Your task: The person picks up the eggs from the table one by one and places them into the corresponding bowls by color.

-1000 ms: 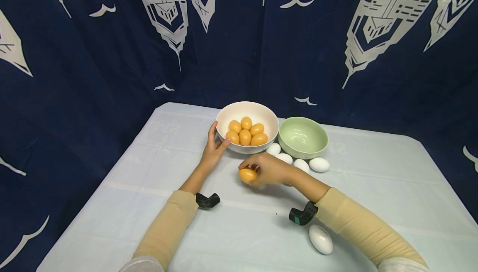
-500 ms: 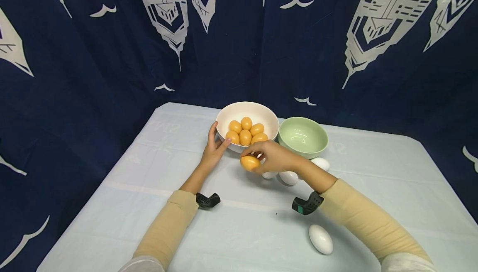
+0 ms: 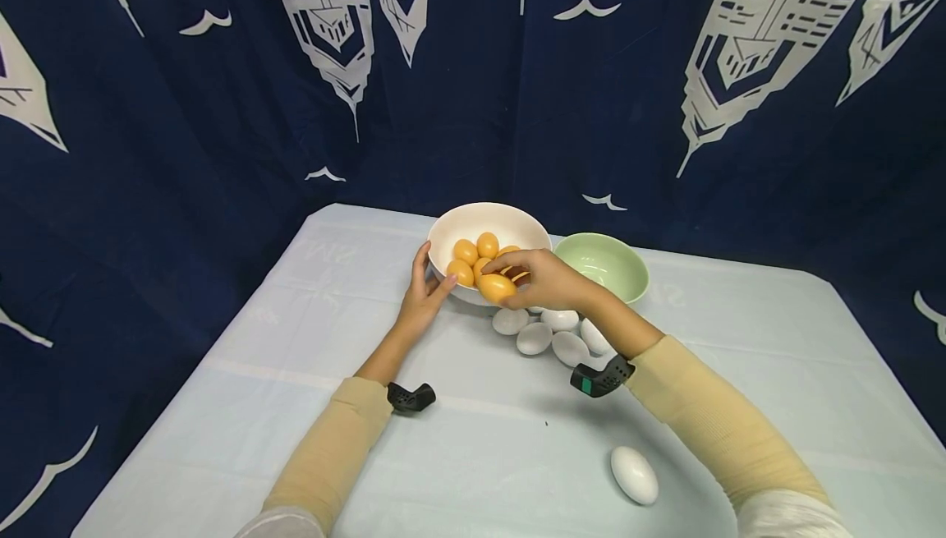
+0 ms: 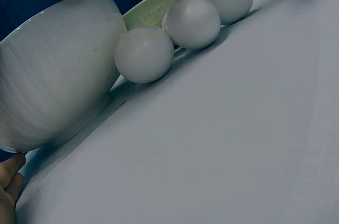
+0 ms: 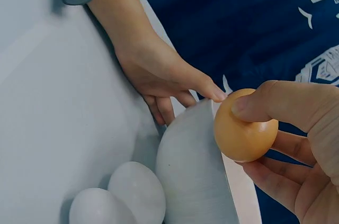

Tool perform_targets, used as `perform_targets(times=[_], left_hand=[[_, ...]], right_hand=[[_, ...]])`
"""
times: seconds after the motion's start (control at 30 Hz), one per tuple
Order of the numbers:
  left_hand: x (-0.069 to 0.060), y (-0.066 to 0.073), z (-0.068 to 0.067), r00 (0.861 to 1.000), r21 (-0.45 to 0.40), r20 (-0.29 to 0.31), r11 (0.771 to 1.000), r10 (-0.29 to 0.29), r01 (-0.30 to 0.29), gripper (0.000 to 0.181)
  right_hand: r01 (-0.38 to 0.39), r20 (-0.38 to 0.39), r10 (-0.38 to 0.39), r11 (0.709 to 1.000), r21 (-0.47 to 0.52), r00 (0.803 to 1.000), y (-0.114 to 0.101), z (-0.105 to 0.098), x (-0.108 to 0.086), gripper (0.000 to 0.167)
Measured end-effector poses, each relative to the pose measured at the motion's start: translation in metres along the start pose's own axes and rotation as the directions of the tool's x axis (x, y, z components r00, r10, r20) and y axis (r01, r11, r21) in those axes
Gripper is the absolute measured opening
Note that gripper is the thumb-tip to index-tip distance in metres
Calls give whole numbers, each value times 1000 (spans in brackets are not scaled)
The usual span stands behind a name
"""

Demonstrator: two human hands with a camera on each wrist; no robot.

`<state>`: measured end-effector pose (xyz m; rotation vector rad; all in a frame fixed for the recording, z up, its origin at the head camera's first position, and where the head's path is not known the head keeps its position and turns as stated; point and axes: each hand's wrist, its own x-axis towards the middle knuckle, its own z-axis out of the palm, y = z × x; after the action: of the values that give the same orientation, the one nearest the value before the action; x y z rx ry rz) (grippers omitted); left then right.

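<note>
Navy backdrop (image 3: 443,127) printed with white buildings hangs behind a pale tablecloth (image 3: 458,456); from the head view we see the right hand (image 3: 547,277) pinching an orange egg (image 3: 495,288) at the near rim of the white bowl (image 3: 484,216); compared with half a second ago, that egg is higher and closer to the bowl, and more of the clustered white eggs (image 3: 534,339) come into sight below the wrist; the left hand (image 3: 424,300) holds the bowl's left side just as before, thumb at the rim; other orange eggs (image 3: 465,250) lie inside, the green bowl (image 3: 602,257) stands just beside, and a lone white egg (image 3: 634,476) lies well apart, nearer to us.

From the left wrist, we find the orange egg above the white bowl's rim, a fingertip under it; white eggs rest by the two bowls, though we cannot tell which touch; only some of the left hand's fingers show, at the lower left.

From the right wrist, we see thumb on one side of the egg and fingers beneath; it is beside the left thumb's tip; for the work, we judge the carry nearly complete, the release not yet made.
</note>
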<state>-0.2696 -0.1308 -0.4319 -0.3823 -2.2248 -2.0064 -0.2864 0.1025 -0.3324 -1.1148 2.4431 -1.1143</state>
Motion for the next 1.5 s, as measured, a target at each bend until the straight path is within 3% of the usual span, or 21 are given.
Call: perform_targets(times=[0.27,0.47,0.73,1.03,1.27,1.5], left_hand=[[0,0,0,1000,-1,-14,1000,12,-12,77],[1,-1,0,1000,-16,-11,1000,3,-4,77],[12,-33,1,999,-12,-37,1000,-1,0,78],[12,-36,3,997,-3,-77,1000,24,-24,75],[11,-33,1,998,-23,-56,1000,9,-10,77],[0,-1,1,1000,-5,-20,1000,17,-17,76]], right_hand=[[-16,-89,17,1000,13,996,10,-3,14,46],[-32,-111,32,999,1,993,20,-3,23,47],[-79,-109,78,997,-5,991,33,2,26,46],[-132,-18,133,991,32,991,39,-1,34,46],[-190,64,189,982,4,980,39,-4,41,46],[-215,100,218,976,-41,971,40,-2,45,44]])
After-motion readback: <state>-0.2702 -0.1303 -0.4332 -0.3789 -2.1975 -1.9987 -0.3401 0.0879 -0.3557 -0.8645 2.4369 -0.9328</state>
